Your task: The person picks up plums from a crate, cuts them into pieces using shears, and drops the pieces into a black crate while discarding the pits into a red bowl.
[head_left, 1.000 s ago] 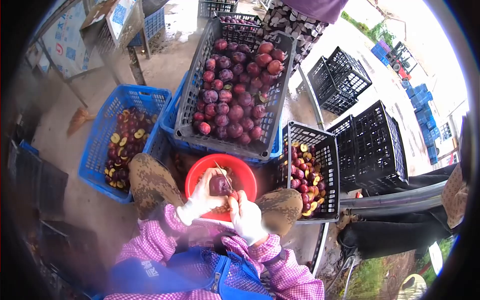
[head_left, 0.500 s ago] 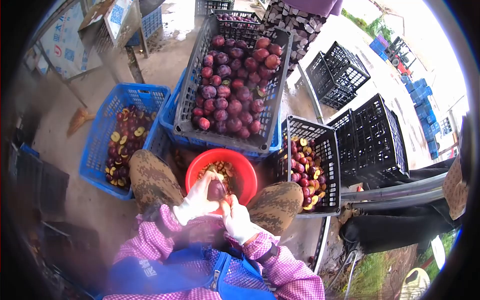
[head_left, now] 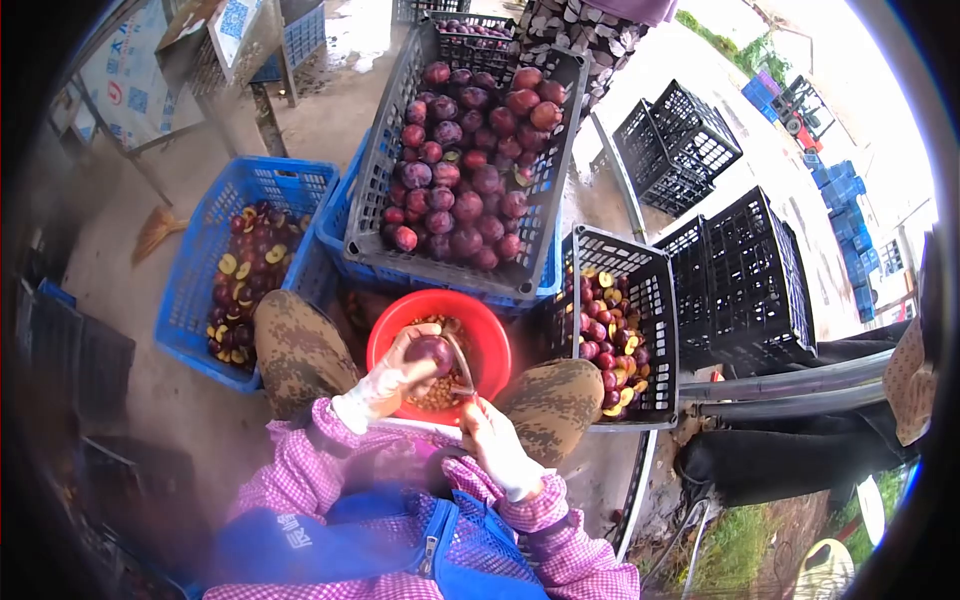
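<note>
Working on a single whole plum (head_left: 430,354) over the red bowl (head_left: 490,345), and the step in hand looks like lining it up with a thin curved tool (head_left: 463,365), presumably to open the fruit and get at the stone. It's the left hand (head_left: 372,395) that has the plum, fingers curled around it, gripping it at the far end of the hand, with much of its dark skin facing up. Over on the other side, the right hand (head_left: 494,447) is closed around the near end of the tool, and the slim curve rises away from those fingers along the plum's right side. Contact between tool and skin? Can't tell from here; they're very close at least, and no cut shows on the visible face.

What does the next move call for, in my judgement? A firm hold on that round fruit, the tool brought squarely to the skin, and left fingertips kept out of its path. The plum sits beyond the right hand and a little to its left, above the small pale-brown pieces (head_left: 437,398) in the bowl, which look like stones. Cut fruit fills part of the blue crate (head_left: 190,230) to the left and the black crate (head_left: 668,330) to the right, while whole plums (head_left: 467,207) lie heaped straight ahead, beyond the bowl.
</note>
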Available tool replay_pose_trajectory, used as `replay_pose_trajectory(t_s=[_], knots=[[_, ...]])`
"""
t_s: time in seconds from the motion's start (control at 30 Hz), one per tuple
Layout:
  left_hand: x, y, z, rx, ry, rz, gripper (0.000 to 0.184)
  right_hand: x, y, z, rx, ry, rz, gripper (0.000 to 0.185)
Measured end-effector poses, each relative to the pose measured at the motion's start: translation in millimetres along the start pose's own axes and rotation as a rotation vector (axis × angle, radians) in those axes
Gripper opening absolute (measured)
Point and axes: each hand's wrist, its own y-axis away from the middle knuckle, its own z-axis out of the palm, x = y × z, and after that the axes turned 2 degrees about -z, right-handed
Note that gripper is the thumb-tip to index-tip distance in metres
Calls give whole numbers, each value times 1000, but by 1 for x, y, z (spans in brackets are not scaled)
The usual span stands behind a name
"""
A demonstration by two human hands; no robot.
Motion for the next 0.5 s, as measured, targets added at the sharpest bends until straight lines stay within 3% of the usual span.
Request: replay_pose_trajectory(t_s=[0.07, 0.1, 0.17, 0.5], knots=[[0, 3, 1, -3, 140, -55, 54, 8, -3, -2, 227, 695, -176, 25], [1, 4, 0, -14, -13, -7, 55, 1, 0, 0, 224, 767, -143, 32], [1, 5, -4, -12, -205, 35, 66, 1, 1, 0, 222, 802, -152, 32], [-15, 0, -10, 74, -390, 247, 82, 3, 2, 0, 229, 918, -164, 31]])
